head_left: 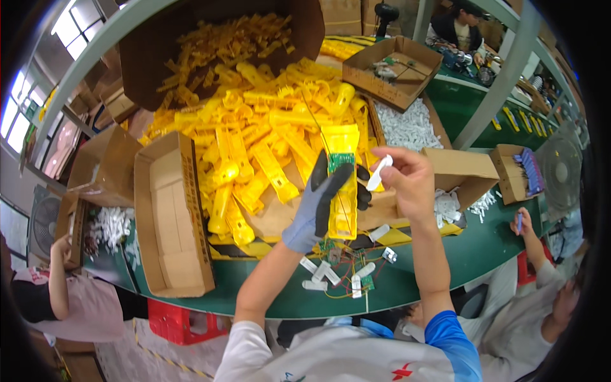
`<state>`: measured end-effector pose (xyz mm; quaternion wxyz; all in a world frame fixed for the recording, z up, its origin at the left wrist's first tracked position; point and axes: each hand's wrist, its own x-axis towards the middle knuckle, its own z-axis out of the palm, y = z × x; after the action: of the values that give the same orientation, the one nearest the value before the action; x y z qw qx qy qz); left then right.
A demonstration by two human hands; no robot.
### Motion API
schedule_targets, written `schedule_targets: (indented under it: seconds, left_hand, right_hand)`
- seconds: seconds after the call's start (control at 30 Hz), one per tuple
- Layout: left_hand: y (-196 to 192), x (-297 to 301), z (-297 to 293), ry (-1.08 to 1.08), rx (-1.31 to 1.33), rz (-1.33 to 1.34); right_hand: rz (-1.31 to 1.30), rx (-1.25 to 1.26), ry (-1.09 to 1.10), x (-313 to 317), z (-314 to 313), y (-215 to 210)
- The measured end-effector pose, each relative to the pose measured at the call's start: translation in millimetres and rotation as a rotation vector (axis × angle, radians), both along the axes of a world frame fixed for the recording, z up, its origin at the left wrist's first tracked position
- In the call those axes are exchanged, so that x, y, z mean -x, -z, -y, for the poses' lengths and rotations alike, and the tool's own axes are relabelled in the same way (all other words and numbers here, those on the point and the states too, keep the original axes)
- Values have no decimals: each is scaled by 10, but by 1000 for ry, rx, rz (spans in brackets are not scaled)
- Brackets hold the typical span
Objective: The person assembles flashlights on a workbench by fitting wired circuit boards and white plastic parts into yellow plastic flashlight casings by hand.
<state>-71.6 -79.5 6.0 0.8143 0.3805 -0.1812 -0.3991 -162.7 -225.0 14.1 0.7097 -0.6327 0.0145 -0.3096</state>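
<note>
My left hand (321, 200), in a grey glove with black fingertips, grips a long yellow plastic housing (342, 184) that stands upright with a green circuit board (340, 160) set in its upper part. My bare right hand (407, 181) pinches a small white plastic piece (379, 173) just right of the housing, close to the board. Both hands hover above the green worktable (280, 286). Below them lie several white plastic pieces (321, 274) and small circuit boards with red and yellow wires (356, 267).
A large heap of yellow plastic housings (261, 127) spills from a tipped cardboard box (159, 57). An open empty carton (172, 223) lies at left. Boxes of white parts (407, 127) stand at right. Other people sit at left (51, 299), right (541, 299) and far back (461, 28).
</note>
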Motion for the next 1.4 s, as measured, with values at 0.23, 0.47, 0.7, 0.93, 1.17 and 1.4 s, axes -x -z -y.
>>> schedule_targets:
  seconds: [0.23, 0.47, 0.7, 0.93, 1.17, 1.4]
  left_hand:
    - [98, -73, 27, -27, -68, 114]
    - [-15, 34, 88, -241, -180, 227]
    - [134, 6, 18, -110, -252, 317]
    - [144, -2, 36, -400, -194, 753]
    - [180, 39, -3, -352, -172, 723]
    - [175, -12, -8, -428, -219, 867]
  right_hand:
    - [-187, 35, 61, -168, -21, 45]
    - [-195, -8, 2, -132, 5, 89]
    - [-95, -15, 94, -155, -101, 148]
    - [-53, 55, 139, -132, -282, 133]
    - [-113, 8, -8, -96, -174, 148]
    - [16, 7, -6, -150, -224, 230]
